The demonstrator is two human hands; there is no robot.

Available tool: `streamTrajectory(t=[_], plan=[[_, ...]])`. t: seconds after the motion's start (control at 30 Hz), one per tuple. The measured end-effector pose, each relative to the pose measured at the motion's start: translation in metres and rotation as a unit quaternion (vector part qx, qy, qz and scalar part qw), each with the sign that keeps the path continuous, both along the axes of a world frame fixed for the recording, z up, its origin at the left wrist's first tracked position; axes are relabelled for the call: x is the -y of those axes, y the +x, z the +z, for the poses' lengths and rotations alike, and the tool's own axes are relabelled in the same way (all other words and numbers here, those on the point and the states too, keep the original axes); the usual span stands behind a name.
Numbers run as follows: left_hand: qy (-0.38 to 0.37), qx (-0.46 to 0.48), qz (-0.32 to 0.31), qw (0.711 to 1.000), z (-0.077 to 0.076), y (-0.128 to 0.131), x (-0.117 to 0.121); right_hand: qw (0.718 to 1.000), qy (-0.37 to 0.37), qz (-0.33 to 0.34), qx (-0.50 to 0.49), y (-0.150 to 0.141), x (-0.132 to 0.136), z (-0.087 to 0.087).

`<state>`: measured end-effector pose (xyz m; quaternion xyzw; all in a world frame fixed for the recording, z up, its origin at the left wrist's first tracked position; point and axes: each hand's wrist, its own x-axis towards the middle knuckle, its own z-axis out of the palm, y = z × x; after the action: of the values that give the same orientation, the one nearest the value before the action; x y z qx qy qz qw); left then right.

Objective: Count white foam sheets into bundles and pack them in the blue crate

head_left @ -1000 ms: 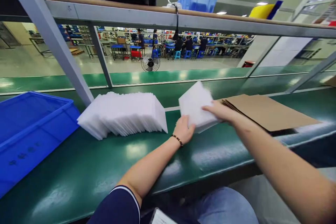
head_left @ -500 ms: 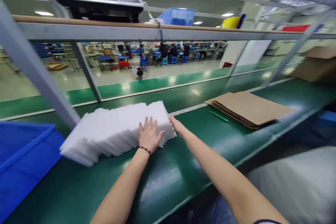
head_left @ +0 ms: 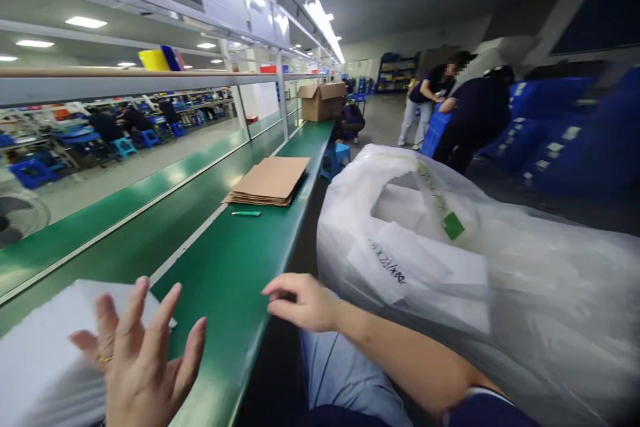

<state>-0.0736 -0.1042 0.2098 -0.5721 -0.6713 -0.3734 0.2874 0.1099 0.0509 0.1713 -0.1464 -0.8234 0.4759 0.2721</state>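
My left hand [head_left: 145, 353] is raised with its fingers spread and nothing in it. It hovers in front of a stack of white foam sheets [head_left: 60, 340] on the green workbench [head_left: 220, 260]. My right hand [head_left: 303, 300] is over the bench's near edge, fingers loosely curved, with a gap between thumb and forefinger and nothing visible in it. To its right stands a large clear plastic bag [head_left: 345, 213], torn open, with white sheets inside. One white sheet [head_left: 425, 273] at the opening bears handwriting.
Flat brown cardboard [head_left: 270, 180] lies stacked on the bench, with a green cutter [head_left: 246, 213] before it. An open carton [head_left: 320, 103] stands at the far end. Two people [head_left: 480, 113] bend over blue crates on the right. A blue stool [head_left: 336, 159] stands beside the bench.
The view has swung to the right, bringing the plastic bag into full sight. Both hands have come off the foam stack; the right one moved toward the bench edge.
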Motion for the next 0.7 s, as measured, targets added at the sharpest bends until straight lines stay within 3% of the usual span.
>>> streamTrajectory(t=[0.07, 0.1, 0.17, 0.2, 0.27, 0.37, 0.5, 0.6, 0.7], plan=[[-0.025, -0.049, -0.044, 0.998, -0.004, 0.029, -0.038, 0.989, -0.019, -0.144, -0.013, 0.096, -0.033, 0.004], [-0.037, -0.072, -0.067, 0.994, -0.009, 0.045, -0.056, 0.965, -0.019, -0.261, -0.017, 0.141, -0.048, 0.002], [-0.074, -0.102, -0.134, 0.983, -0.019, 0.083, -0.091, 0.888, -0.008, -0.457, 0.059, 0.218, -0.073, -0.010], [-0.099, -0.118, -0.174, 0.973, -0.025, 0.105, -0.107, 0.860, -0.008, -0.493, 0.133, 0.248, -0.083, -0.019], [-0.167, -0.147, -0.264, 0.939, -0.037, 0.150, -0.136, 0.851, -0.028, -0.490, 0.188, 0.285, -0.099, -0.040], [-0.280, -0.172, -0.398, 0.856, -0.052, 0.215, -0.173, 0.879, -0.046, -0.417, 0.224, 0.296, -0.129, -0.060], [-0.420, -0.117, -0.514, 0.739, -0.077, 0.273, -0.210, 0.896, -0.052, -0.361, 0.253, 0.282, -0.201, -0.056], [-0.575, 0.071, -0.498, 0.645, -0.110, 0.289, -0.220, 0.886, -0.091, -0.351, 0.287, 0.284, -0.259, -0.056], [-0.682, 0.207, -0.435, 0.551, -0.152, 0.290, -0.215, 0.870, -0.133, -0.371, 0.296, 0.312, -0.294, -0.067]])
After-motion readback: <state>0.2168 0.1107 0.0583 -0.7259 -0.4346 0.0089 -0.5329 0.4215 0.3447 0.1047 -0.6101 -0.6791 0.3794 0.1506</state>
